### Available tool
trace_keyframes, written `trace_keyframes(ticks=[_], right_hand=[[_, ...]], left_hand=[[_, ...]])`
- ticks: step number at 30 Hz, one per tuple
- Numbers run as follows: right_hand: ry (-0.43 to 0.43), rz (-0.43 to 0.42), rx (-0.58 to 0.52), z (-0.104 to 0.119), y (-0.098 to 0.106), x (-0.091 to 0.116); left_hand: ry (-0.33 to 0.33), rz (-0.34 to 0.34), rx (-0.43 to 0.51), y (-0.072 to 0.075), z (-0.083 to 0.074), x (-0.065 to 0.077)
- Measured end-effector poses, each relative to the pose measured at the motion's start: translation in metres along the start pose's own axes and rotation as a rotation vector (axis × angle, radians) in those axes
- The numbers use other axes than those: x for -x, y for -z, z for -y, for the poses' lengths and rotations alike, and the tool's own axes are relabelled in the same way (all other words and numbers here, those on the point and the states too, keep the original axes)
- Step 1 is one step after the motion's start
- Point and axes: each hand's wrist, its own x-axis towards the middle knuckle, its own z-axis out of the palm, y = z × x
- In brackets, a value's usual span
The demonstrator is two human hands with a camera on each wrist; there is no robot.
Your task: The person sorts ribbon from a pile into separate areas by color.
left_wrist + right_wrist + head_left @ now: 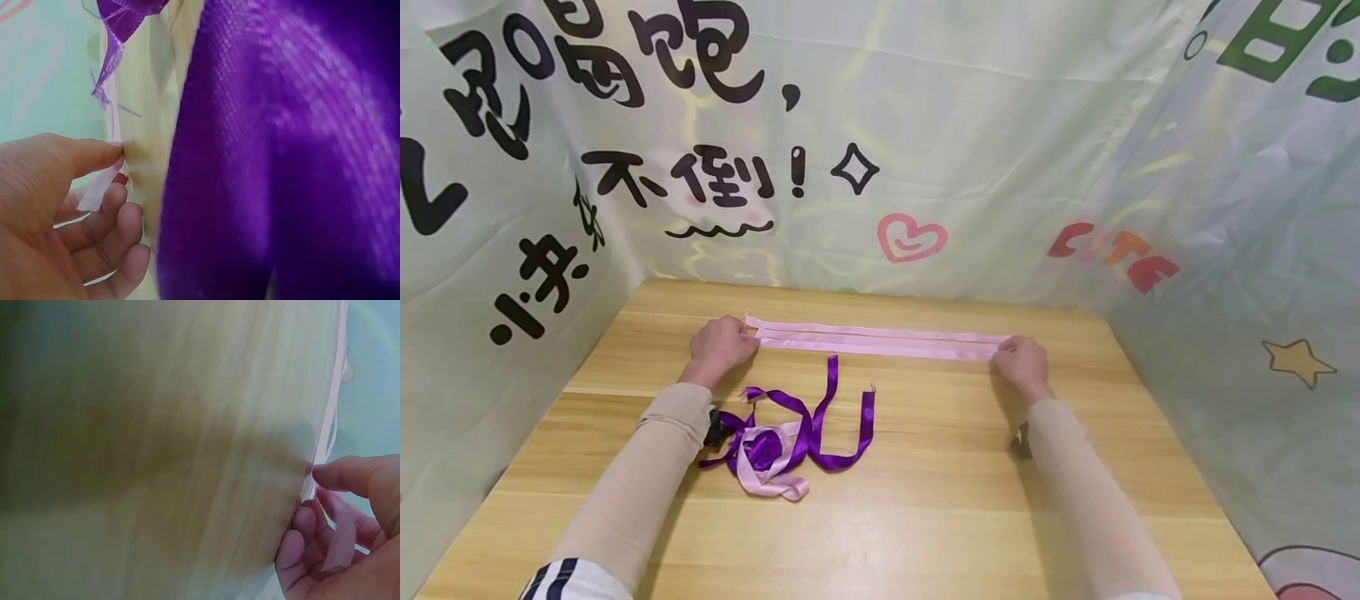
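Lengths of pink ribbon [880,346] stretch side by side, nearly straight, across the back of the table. At their left end my left hand [721,343] pinches the ribbon between thumb and forefinger. My right hand [1022,364] pinches the other end in the same way. In the left wrist view a short pink tail [94,197] hangs past the thumb over the curled fingers. A similar loose tail [340,540] lies across the fingers in the right wrist view. Purple ribbon [219,187] fills much of the left wrist view, close to the camera.
Beside my left forearm lies a loose tangle of purple ribbon [867,425] and pink coiled ribbon [790,490] on the wooden table [925,533]. Printed cloth [1000,150] encloses the table at the back and both sides.
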Motion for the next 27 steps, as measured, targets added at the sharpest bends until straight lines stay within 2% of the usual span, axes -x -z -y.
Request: trace_keyframes(ticks=[4, 12, 17, 21, 24, 27], right_hand=[[0.003, -0.034, -0.038, -0.003, 0.003, -0.001], [-0.007, -0.111, -0.074, -0.003, 0.017, 0.007], [0.002, -0.154, -0.034, -0.002, 0.024, 0.011], [0.050, -0.206, -0.034, 0.007, 0.026, 0.018], [0.125, -0.187, -0.050, 0.022, 0.022, 0.027], [0.219, -0.120, -0.064, 0.038, 0.009, 0.036]], left_hand=[[0.017, 0.007, -0.002, 0.002, 0.002, 0.002], [-0.057, -0.010, -0.016, 0.011, 0.020, 0.008], [-0.076, -0.010, -0.030, 0.023, 0.031, 0.016], [-0.104, -0.039, -0.026, 0.030, 0.030, 0.023], [-0.146, -0.050, -0.029, 0.032, 0.023, 0.031], [-0.198, -0.043, -0.026, 0.033, 0.015, 0.040]])
